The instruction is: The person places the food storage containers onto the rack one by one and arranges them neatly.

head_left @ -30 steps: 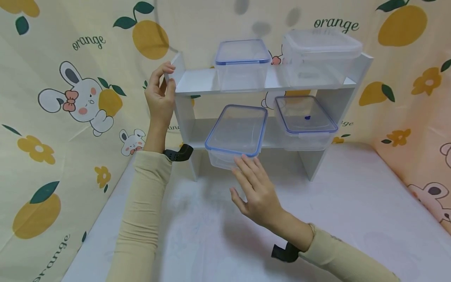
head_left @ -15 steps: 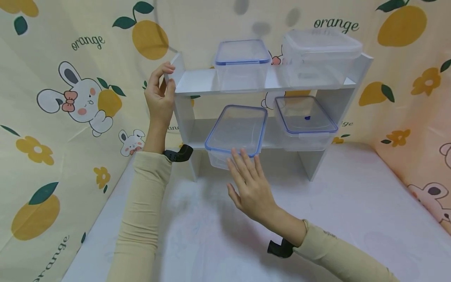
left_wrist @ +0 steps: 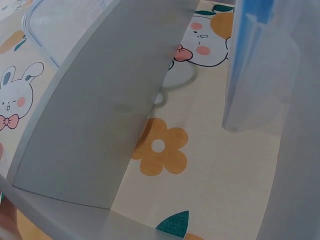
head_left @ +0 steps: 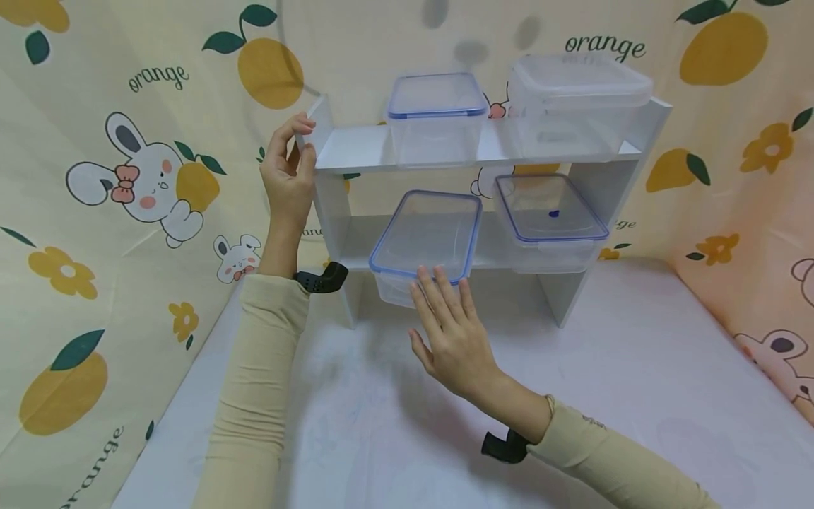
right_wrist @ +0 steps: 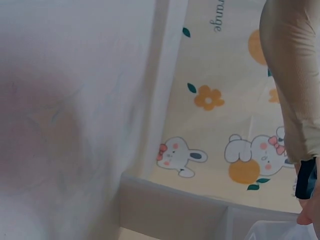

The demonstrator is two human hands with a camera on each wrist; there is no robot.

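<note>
My left hand holds the upper left side panel of a white two-tier shelf, fingers bent at its front edge. Part of that hand shows at the lower left edge of the left wrist view. My right hand is spread with straight fingers, fingertips overlapping the front rim of a clear food container with a blue-edged lid. This container sits askew on the lower tier, its near end jutting past the shelf's front. Its corner appears at the bottom of the right wrist view.
To its right stands another blue-edged container. The top tier bears a smaller blue-edged container and a large frosted box. The shelf stands on a white-covered table, against a patterned cloth backdrop.
My right hand has shifted slightly left and up, its fingers now overlapping the container's front rim. The left hand and all containers stay in place.
</note>
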